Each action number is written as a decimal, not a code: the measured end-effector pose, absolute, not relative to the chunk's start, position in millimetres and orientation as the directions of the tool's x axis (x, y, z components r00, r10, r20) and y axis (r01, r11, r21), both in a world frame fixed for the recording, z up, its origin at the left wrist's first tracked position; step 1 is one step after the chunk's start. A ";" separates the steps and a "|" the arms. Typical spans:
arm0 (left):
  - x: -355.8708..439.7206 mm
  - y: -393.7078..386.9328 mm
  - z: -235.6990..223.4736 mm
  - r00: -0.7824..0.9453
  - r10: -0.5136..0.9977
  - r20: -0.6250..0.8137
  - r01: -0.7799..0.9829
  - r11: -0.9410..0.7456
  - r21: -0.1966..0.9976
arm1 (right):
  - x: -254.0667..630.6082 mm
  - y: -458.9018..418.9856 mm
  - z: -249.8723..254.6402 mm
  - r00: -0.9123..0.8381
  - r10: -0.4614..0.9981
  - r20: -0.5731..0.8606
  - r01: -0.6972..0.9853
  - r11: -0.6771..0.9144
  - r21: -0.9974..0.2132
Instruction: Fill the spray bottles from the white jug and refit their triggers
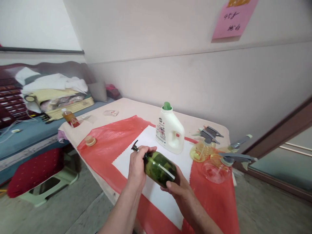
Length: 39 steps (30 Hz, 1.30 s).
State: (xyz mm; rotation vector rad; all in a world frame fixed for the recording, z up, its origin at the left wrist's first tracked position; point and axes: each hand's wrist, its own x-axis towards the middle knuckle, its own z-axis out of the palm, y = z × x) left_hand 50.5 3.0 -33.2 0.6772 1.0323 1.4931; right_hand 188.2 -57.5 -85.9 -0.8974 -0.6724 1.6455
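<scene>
A dark green, see-through pump bottle (159, 169) with a black pump head (134, 146) is tilted in the air over the white sheet (129, 159). My left hand (138, 164) is closed around its neck end, below the pump. Around the bottle's base curls my right hand (179, 183), thumb on the near side. Just behind the bottle stands a pale green jug (168, 130) with a handle and a printed label. Something green (167, 106) shows in the jug's mouth.
Clear spray bottles (216, 169) with grey trigger heads stand at the right of the red cloth (107, 143). A small round beige item (90, 140) lies at left. Farther back is an amber bottle (70, 117). A red-topped stool (39, 170) stands on the floor.
</scene>
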 end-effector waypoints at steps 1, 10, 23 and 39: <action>50.2 2.8 -33.1 -0.166 0.978 -0.123 -0.467 0.031 0.884 | 188.7 -57.2 -87.1 -0.156 0.955 -0.251 -0.561 -0.294 -0.774; 51.0 0.5 -33.7 -0.077 0.995 -0.056 -0.328 0.027 0.944 | 188.2 -56.2 -91.1 -0.420 0.777 -0.469 -0.600 -0.625 -0.499; 52.6 -3.9 -29.0 0.018 0.997 -0.079 -0.297 0.081 0.952 | 189.5 -53.7 -93.3 -0.431 0.732 -0.527 -0.551 -0.676 -0.489; 52.3 -2.1 -33.6 0.000 0.996 -0.093 -0.281 0.089 0.956 | 189.6 -52.7 -89.6 -0.413 0.711 -0.569 -0.572 -0.689 -0.446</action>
